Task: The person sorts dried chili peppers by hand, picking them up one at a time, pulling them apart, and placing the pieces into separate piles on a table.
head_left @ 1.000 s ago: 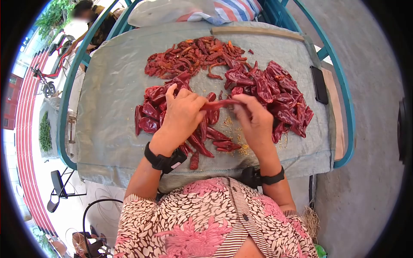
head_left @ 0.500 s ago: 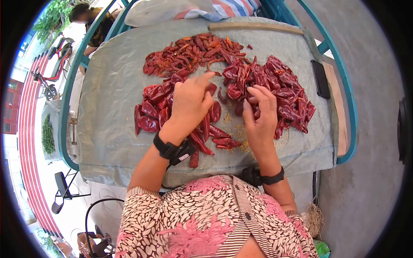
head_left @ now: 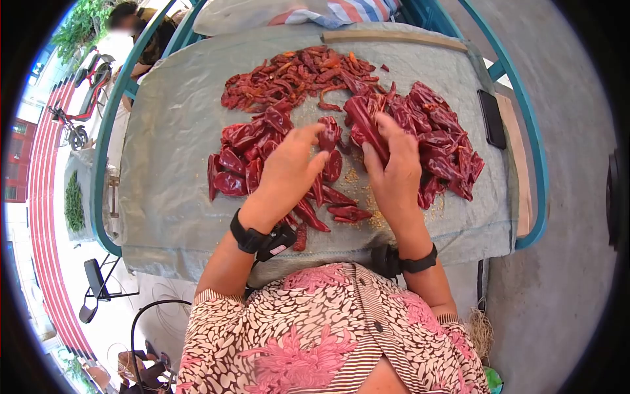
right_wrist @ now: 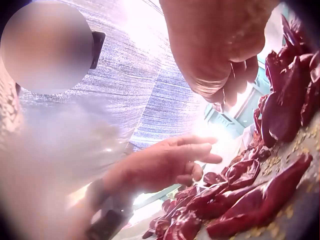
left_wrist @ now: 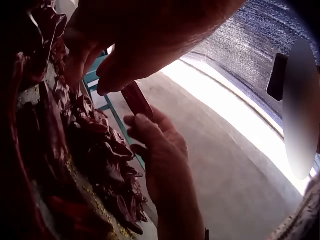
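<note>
Dried red chilies lie in heaps on a grey woven cloth (head_left: 170,144). My right hand (head_left: 387,150) pinches one long dried chili (head_left: 363,118) at the edge of the right heap (head_left: 440,144). The left wrist view shows that chili (left_wrist: 136,99) standing up out of the right hand's fingers (left_wrist: 155,140). My left hand (head_left: 305,151) hovers beside it with fingers stretched out, its tips close to a loose chili (head_left: 328,134). In the right wrist view the left hand (right_wrist: 170,160) holds nothing. A heap of flat chilies (head_left: 243,157) lies under and left of it.
A third heap (head_left: 295,79) lies at the far side. Loose seeds (head_left: 374,220) dot the cloth near me. A black phone (head_left: 492,118) rests at the right edge, a wooden plank (head_left: 387,36) at the far edge. A teal frame (head_left: 531,164) rims the platform. A person (head_left: 131,26) stands far left.
One second ago both hands held one chili between them. The left hand has let go and opened; the right hand reached into the right heap and now holds a new chili.
</note>
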Demonstrator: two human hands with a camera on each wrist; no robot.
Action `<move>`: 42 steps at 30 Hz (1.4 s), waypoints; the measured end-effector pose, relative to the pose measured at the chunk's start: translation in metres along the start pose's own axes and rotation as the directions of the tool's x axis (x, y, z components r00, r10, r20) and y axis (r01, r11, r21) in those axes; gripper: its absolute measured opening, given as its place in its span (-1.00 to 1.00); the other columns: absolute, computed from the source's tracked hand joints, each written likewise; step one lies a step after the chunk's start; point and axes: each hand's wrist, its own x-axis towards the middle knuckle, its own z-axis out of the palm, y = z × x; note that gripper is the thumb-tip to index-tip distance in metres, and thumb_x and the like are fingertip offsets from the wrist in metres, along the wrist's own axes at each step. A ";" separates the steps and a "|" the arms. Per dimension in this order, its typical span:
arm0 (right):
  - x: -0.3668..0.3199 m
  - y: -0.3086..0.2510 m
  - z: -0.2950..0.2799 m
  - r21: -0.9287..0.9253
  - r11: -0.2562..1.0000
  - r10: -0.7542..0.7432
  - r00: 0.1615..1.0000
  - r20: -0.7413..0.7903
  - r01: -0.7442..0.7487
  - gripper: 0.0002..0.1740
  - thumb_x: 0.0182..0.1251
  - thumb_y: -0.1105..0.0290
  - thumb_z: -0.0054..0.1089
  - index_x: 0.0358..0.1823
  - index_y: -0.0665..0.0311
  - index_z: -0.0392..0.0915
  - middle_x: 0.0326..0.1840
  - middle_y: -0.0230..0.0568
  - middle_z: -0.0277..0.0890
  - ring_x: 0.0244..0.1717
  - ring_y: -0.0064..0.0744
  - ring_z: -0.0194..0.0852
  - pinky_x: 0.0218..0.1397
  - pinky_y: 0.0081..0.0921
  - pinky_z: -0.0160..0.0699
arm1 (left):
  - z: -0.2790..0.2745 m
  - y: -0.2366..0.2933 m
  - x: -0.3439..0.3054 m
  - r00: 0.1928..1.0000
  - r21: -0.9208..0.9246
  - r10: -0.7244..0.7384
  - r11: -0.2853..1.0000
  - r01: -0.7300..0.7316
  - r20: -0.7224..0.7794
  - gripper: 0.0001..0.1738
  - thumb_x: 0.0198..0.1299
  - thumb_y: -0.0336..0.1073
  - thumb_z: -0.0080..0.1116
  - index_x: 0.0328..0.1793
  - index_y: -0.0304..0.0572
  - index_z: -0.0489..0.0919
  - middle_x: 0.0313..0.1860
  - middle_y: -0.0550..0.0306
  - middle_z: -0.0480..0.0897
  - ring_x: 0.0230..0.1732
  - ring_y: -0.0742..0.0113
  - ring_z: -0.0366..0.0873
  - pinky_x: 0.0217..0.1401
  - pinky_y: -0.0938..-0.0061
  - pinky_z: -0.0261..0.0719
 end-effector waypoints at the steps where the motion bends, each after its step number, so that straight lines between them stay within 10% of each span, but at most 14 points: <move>1: 0.005 -0.002 -0.001 -0.003 1.000 0.001 0.999 -0.045 -0.001 -0.37 0.27 0.52 0.42 0.40 0.24 0.52 0.10 -0.12 0.65 0.21 -0.03 0.50 0.37 -0.13 0.40 | 0.011 -0.005 -0.002 0.998 0.079 0.059 0.995 -0.059 -0.003 -0.34 0.33 -0.29 0.37 0.52 -0.14 0.41 0.08 0.02 0.67 -0.19 0.21 0.68 -0.04 0.33 0.69; 3: 0.008 0.000 0.000 -0.065 0.997 -0.053 0.992 -0.112 0.046 -0.38 0.27 0.52 0.41 0.39 0.23 0.52 0.13 -0.13 0.64 0.25 -0.01 0.48 0.39 -0.10 0.37 | 0.020 0.001 -0.005 0.995 0.197 0.014 0.980 -0.033 0.097 -0.33 0.30 -0.21 0.36 0.52 -0.07 0.41 0.17 -0.09 0.64 -0.05 -0.15 0.69 -0.02 0.06 0.69; 10: -0.008 0.000 0.002 0.006 0.995 -0.095 0.995 0.003 0.095 -0.50 0.25 0.54 0.39 0.26 0.23 0.60 0.14 -0.09 0.63 0.17 0.02 0.54 0.32 -0.12 0.48 | 0.020 -0.001 0.001 0.984 0.260 -0.033 0.966 -0.014 0.175 -0.51 0.25 -0.30 0.28 0.33 -0.07 0.55 0.06 -0.05 0.66 -0.06 -0.15 0.70 -0.04 0.06 0.70; 15: -0.014 -0.011 0.003 0.184 0.980 -0.098 0.986 0.132 0.072 -0.49 0.26 0.52 0.43 0.26 0.26 0.58 0.10 -0.09 0.66 0.08 -0.03 0.59 0.18 -0.20 0.60 | -0.009 0.024 0.003 0.974 -0.262 -0.169 0.943 0.204 0.152 -0.52 0.29 -0.53 0.32 0.35 -0.21 0.59 -0.15 0.24 0.67 -0.31 0.61 0.54 -0.23 0.61 0.54; 18: -0.017 -0.009 0.006 0.294 0.955 -0.082 0.978 0.191 0.023 -0.52 0.29 0.54 0.42 0.24 0.29 0.59 0.09 -0.05 0.66 0.03 -0.04 0.66 0.09 -0.22 0.65 | -0.012 0.023 -0.002 0.973 -0.577 -0.203 0.784 0.227 0.107 -0.53 0.31 -0.50 0.33 0.35 -0.22 0.58 -0.14 0.26 0.67 -0.31 0.63 0.53 -0.25 0.61 0.53; 27: -0.002 -0.014 0.004 0.430 0.865 0.223 0.965 0.136 -0.260 -0.53 0.32 0.62 0.35 0.26 0.28 0.58 0.27 0.01 0.56 0.15 0.04 0.66 0.21 -0.20 0.65 | -0.008 0.000 -0.031 0.995 0.288 -0.047 0.957 0.019 0.091 -0.52 0.23 -0.36 0.39 0.30 -0.06 0.58 -0.16 0.02 0.60 -0.12 -0.04 0.67 -0.10 0.16 0.66; 30: -0.001 -0.007 0.005 0.156 0.987 0.041 0.998 -0.047 -0.033 -0.51 0.31 0.61 0.34 0.28 0.26 0.58 0.34 -0.01 0.50 0.14 0.05 0.63 0.24 -0.17 0.62 | -0.001 0.005 -0.031 0.998 0.340 -0.025 0.940 0.005 0.054 -0.54 0.22 -0.34 0.39 0.26 -0.06 0.59 -0.10 0.04 0.61 -0.09 -0.09 0.69 -0.09 0.11 0.67; 33: -0.012 0.002 0.001 0.166 0.986 -0.001 0.996 0.089 -0.014 -0.54 0.33 0.60 0.32 0.27 0.20 0.60 0.29 -0.03 0.54 0.11 -0.05 0.65 0.19 -0.21 0.65 | 0.000 -0.002 -0.032 0.996 0.414 -0.045 0.910 0.008 0.079 -0.48 0.21 -0.36 0.39 0.32 -0.05 0.58 -0.18 0.08 0.62 -0.17 -0.04 0.69 -0.12 0.16 0.66; 42: -0.025 -0.012 0.002 0.436 0.858 0.126 0.934 0.333 -0.271 -0.51 0.39 0.57 0.34 0.34 0.22 0.55 0.09 -0.11 0.61 -0.16 -0.36 0.70 -0.12 -0.46 0.68 | -0.020 0.036 -0.024 0.987 -0.337 -0.085 0.933 0.126 0.134 -0.36 0.27 -0.57 0.31 0.50 -0.11 0.49 -0.18 0.25 0.70 -0.41 0.55 0.44 -0.27 0.61 0.48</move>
